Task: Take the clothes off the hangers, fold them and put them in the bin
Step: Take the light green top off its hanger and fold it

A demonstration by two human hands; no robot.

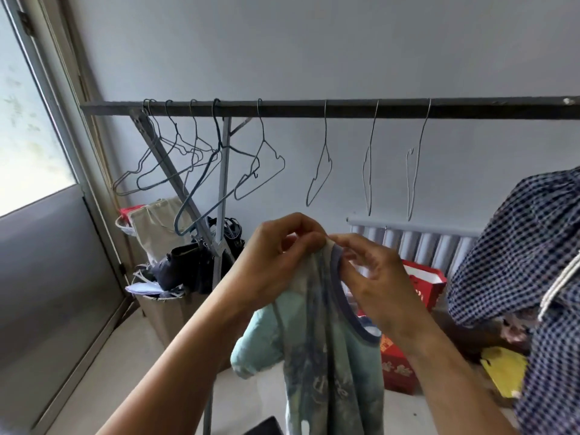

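Observation:
A pale blue-green tie-dye T-shirt (329, 356) with a dark blue collar hangs down in front of me, off any hanger. My left hand (276, 262) pinches its top at the shoulder. My right hand (373, 277) grips the shirt beside the collar, touching the left hand's fingertips. Behind them a dark rail (314, 108) carries several bare wire hangers (260, 164). A blue-and-white checked garment (527, 277) with a white drawstring hangs at the right edge.
A cardboard box (166, 312) with dark bags and papers stands at the left by the rack's leg (219, 199). Red boxes (423, 284) and a yellow packet (502, 372) lie on the floor at the right, below a white radiator (423, 243). A glass door (47, 183) is on the left.

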